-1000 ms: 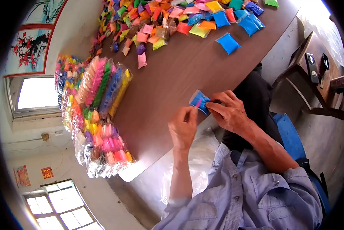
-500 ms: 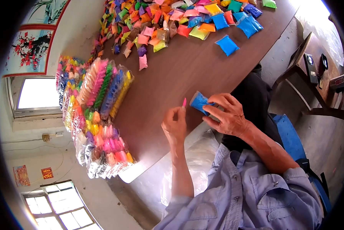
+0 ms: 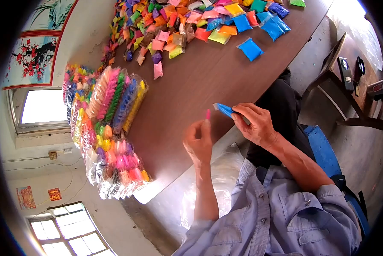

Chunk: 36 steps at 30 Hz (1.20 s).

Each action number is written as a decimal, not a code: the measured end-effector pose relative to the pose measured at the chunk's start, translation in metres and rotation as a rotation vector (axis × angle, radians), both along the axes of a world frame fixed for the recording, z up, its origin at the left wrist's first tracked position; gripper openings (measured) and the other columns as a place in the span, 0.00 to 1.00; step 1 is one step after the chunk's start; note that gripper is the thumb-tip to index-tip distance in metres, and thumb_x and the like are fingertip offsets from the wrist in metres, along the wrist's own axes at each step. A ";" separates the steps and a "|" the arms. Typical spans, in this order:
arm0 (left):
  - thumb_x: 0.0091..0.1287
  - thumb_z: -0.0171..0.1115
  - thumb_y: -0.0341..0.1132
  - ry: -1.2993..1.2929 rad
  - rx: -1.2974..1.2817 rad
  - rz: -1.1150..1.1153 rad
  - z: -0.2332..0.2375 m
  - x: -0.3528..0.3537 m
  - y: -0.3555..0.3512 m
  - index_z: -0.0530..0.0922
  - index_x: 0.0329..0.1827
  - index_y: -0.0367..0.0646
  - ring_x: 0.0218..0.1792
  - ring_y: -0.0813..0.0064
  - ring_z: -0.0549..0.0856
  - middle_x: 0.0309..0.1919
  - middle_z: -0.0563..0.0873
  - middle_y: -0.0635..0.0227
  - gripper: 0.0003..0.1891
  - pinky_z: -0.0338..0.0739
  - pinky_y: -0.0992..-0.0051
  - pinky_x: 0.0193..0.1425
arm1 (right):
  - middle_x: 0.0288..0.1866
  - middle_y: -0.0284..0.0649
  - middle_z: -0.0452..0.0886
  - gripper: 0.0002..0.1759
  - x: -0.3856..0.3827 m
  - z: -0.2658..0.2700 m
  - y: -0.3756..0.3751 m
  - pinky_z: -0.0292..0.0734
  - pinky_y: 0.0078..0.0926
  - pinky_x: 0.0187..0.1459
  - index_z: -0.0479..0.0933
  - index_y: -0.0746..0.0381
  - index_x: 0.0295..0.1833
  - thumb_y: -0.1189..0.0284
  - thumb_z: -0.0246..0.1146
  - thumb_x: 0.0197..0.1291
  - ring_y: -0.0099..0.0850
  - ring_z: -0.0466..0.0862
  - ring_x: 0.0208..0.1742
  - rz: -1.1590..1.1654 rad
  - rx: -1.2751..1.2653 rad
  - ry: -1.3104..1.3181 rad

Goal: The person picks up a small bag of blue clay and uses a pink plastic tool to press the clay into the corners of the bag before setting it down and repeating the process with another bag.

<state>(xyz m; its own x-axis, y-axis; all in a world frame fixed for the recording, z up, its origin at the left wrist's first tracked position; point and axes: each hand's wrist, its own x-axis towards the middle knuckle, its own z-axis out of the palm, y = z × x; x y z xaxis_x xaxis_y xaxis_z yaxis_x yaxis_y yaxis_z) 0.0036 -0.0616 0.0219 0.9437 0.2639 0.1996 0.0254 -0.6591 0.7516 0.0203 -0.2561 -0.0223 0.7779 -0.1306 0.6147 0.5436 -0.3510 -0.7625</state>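
Observation:
My left hand (image 3: 198,143) is closed in a pinch, thumb and finger around a thin pink stick-like piece (image 3: 208,114) that points up; its exact kind is too small to make out. To the right of it, my right hand (image 3: 256,126) grips a small blue packet (image 3: 225,109) between thumb and fingers. The packet is seen nearly edge-on, its clear end toward my left hand. Both hands are above the near edge of the brown table (image 3: 180,102), a short gap between them.
Many coloured packets (image 3: 157,34) are heaped at the table's far side, with one blue packet (image 3: 250,49) apart from them. Clear bags of packed coloured pieces (image 3: 114,102) stand at the left. A wooden stool (image 3: 349,81) holding small black devices is at the right.
My right hand has turned the blue packet from face-on to nearly edge-on and drawn its fingers together. My left hand has shifted slightly right and down, still pinching the pink piece.

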 end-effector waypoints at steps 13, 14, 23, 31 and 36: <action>0.71 0.76 0.30 -0.039 0.062 -0.290 -0.006 0.013 -0.045 0.90 0.44 0.37 0.31 0.65 0.89 0.34 0.91 0.55 0.06 0.82 0.69 0.37 | 0.38 0.47 0.89 0.15 -0.013 0.004 -0.010 0.85 0.36 0.34 0.83 0.62 0.54 0.73 0.76 0.65 0.45 0.90 0.33 -0.060 -0.044 0.329; 0.71 0.76 0.30 -0.038 0.062 -0.291 -0.004 0.015 -0.044 0.90 0.44 0.37 0.31 0.65 0.89 0.34 0.91 0.55 0.06 0.82 0.69 0.37 | 0.38 0.47 0.89 0.15 -0.012 0.003 -0.009 0.85 0.36 0.34 0.83 0.62 0.54 0.73 0.76 0.65 0.45 0.90 0.33 -0.061 -0.043 0.330; 0.72 0.76 0.33 0.080 0.205 -0.175 0.008 0.039 -0.029 0.90 0.43 0.38 0.30 0.64 0.89 0.32 0.90 0.57 0.07 0.82 0.66 0.37 | 0.40 0.50 0.90 0.17 -0.009 -0.002 -0.011 0.86 0.38 0.36 0.81 0.62 0.55 0.72 0.76 0.64 0.48 0.91 0.35 -0.080 -0.014 0.300; 0.72 0.75 0.33 0.035 0.123 -0.308 0.020 0.029 -0.056 0.89 0.43 0.38 0.31 0.63 0.89 0.35 0.91 0.57 0.07 0.82 0.66 0.38 | 0.37 0.51 0.89 0.16 -0.012 0.004 -0.013 0.86 0.38 0.37 0.81 0.64 0.53 0.70 0.76 0.65 0.49 0.91 0.35 -0.011 0.023 0.434; 0.72 0.75 0.35 0.077 0.155 -0.251 0.002 0.056 -0.033 0.90 0.44 0.38 0.29 0.69 0.87 0.32 0.91 0.59 0.08 0.80 0.69 0.37 | 0.37 0.51 0.88 0.15 -0.011 0.001 -0.012 0.85 0.38 0.37 0.81 0.63 0.53 0.70 0.75 0.65 0.49 0.90 0.34 -0.047 -0.036 0.360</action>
<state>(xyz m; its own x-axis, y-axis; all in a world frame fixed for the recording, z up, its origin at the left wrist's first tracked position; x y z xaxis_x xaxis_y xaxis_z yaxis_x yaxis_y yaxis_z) 0.0600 -0.0947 0.0234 0.9895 -0.0071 0.1443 -0.0993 -0.7586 0.6440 0.0098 -0.2685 -0.0209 0.9390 -0.1543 0.3072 0.2251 -0.3995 -0.8887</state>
